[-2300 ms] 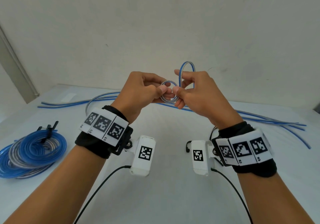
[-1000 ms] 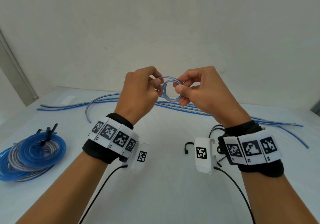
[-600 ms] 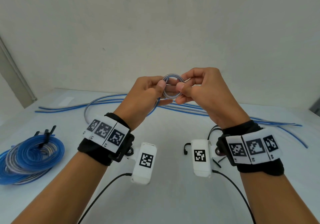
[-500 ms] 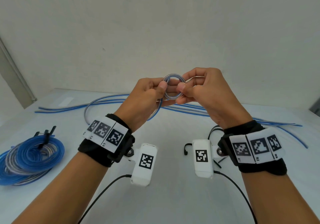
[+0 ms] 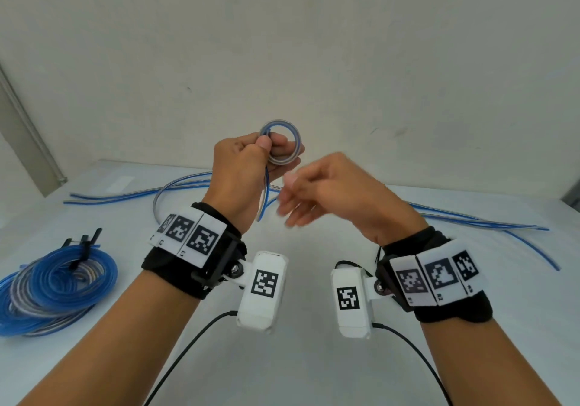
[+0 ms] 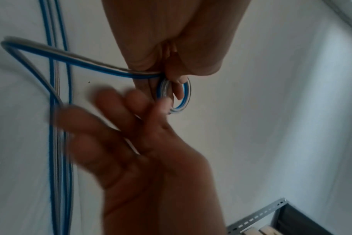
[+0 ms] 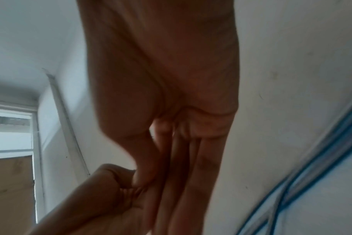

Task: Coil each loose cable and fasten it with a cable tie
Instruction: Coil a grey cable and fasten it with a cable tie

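**Left hand holds small coil, right hand free**

The white table (image 5: 298, 358) carries everything else. At your far left lies a big pile of coiled blue and grey cables (image 5: 53, 283) with black cable ties (image 5: 83, 244) sticking up from its top edge. Loose blue-and-grey cables (image 5: 470, 223) run across the far side of the table, well apart from that pile.

Your left hand (image 5: 241, 173) is raised above the table, thumb and fingers pinching a small coil (image 5: 282, 146) of blue-and-grey cable; its tail (image 5: 262, 198) hangs down past your wrist.

Your right hand (image 5: 332, 189) sits just beside and below the coil, fingers loosely spread and blurred, gripping nothing.
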